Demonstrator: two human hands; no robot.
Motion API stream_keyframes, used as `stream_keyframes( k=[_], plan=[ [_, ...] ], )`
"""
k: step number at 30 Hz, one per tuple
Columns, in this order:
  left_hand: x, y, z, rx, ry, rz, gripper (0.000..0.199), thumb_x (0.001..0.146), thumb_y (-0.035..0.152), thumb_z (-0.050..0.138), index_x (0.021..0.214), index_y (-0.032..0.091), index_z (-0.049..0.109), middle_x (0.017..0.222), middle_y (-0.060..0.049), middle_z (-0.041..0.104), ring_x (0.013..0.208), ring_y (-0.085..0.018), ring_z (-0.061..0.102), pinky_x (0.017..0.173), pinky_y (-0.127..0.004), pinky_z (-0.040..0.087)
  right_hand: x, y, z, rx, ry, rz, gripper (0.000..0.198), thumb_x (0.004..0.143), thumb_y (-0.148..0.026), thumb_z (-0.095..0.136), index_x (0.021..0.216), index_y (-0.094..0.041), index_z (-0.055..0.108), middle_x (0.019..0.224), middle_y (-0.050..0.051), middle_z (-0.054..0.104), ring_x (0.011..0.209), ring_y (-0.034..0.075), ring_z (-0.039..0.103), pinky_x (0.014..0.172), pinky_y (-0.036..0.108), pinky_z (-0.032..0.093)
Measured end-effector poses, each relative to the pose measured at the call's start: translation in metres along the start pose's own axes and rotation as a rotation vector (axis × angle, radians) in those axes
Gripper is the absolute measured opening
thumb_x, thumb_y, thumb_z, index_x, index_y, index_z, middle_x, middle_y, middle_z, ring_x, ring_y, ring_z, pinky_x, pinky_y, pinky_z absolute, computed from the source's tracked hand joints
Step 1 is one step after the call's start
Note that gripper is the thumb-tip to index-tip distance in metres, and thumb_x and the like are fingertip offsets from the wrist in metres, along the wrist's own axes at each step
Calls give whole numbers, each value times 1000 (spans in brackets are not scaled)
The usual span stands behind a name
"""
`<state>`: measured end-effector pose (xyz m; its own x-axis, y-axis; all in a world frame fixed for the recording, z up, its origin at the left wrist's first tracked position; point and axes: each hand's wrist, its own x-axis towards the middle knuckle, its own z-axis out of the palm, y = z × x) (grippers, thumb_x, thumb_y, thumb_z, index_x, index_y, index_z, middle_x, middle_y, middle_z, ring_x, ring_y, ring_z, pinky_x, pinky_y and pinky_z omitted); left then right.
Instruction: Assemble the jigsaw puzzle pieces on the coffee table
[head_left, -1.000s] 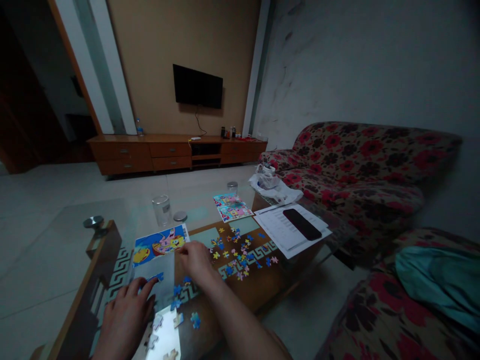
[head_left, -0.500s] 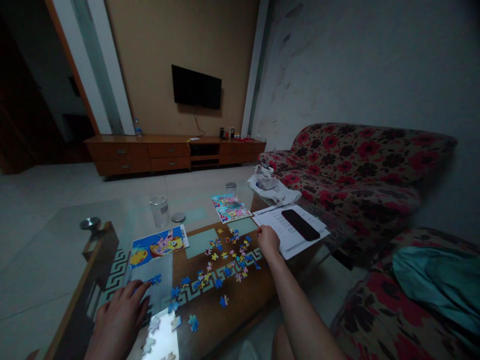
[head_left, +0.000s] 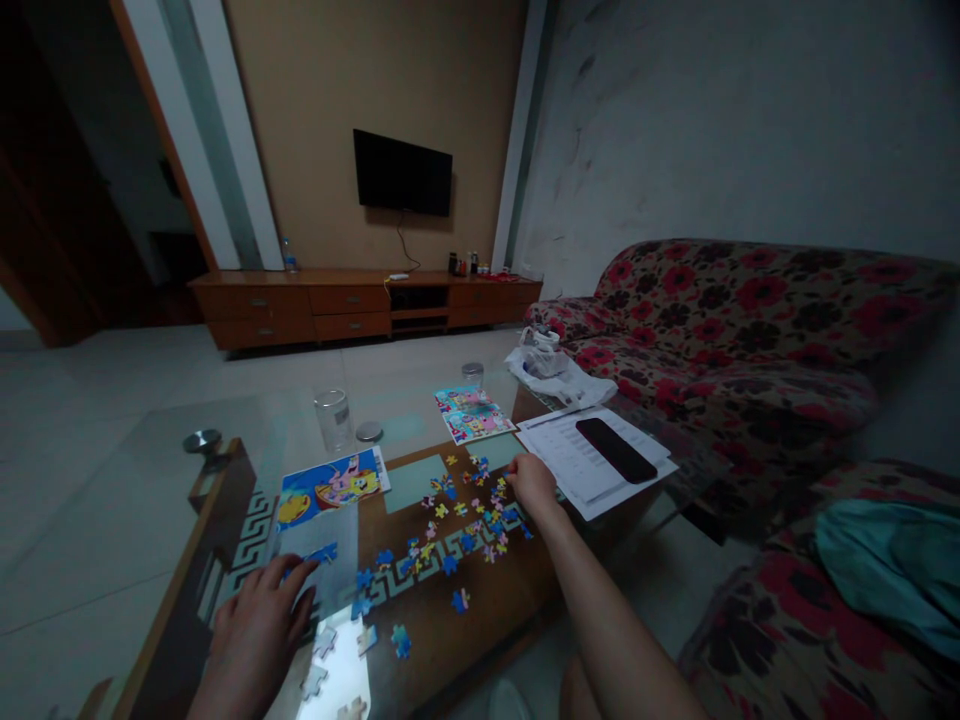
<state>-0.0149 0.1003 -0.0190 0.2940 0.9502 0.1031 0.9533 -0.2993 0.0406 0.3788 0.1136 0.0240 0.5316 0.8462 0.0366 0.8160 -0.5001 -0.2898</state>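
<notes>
Loose jigsaw puzzle pieces [head_left: 441,511], mostly blue, yellow and pink, lie scattered over the glass-topped table [head_left: 420,640]. My left hand [head_left: 259,622] rests at the near left, fingers bent downward and thumb apart from them. Its fingertips reach a few blue puzzle pieces [head_left: 324,553]; whether these are joined I cannot tell. Over the right edge of the scattered pieces is my right hand [head_left: 535,487], its fingers curled together. Anything between those fingertips is hidden. Beyond my left hand lies a blue cartoon picture card [head_left: 330,488].
Papers [head_left: 555,455] with a black phone [head_left: 616,450] lie right of my right hand. Farther back are a second picture card [head_left: 474,415], a glass jar [head_left: 334,420], a round lid [head_left: 369,431] and a plastic bag [head_left: 562,375]. A flowered sofa [head_left: 720,320] stands at right.
My right hand has shifted left from the papers' edge onto the puzzle pieces. My left hand stays by the blue pieces. The whole view has swung slightly left.
</notes>
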Motion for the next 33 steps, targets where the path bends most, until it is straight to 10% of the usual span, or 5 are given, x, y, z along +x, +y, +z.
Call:
stream_keyframes(
  k=[14, 26, 33],
  plan=[
    [-3, -3, 1, 17, 19, 46, 38, 96, 15, 36, 120, 25, 64, 127, -8, 59, 116, -27, 53, 85, -41, 42, -5, -8, -5, 22, 18, -46, 11, 82, -16, 61, 85, -16, 71, 91, 10, 71, 86, 21, 63, 65, 27, 36],
    [-8, 8, -28, -140, -43, 6, 39, 92, 11, 39, 123, 19, 61, 130, -12, 56, 120, -28, 50, 93, -44, 38, -70, -140, 33, 303, -203, -559, 18, 80, -10, 61, 86, -19, 75, 95, 5, 73, 92, 17, 63, 81, 23, 41],
    [-10, 10, -33, -155, -59, -4, 40, 89, 11, 41, 123, 20, 59, 129, -11, 56, 119, -27, 49, 94, -44, 37, -97, -190, 50, 369, -296, -623, 18, 79, -9, 62, 90, -19, 74, 90, 3, 74, 85, 16, 64, 74, 22, 42]
  ],
)
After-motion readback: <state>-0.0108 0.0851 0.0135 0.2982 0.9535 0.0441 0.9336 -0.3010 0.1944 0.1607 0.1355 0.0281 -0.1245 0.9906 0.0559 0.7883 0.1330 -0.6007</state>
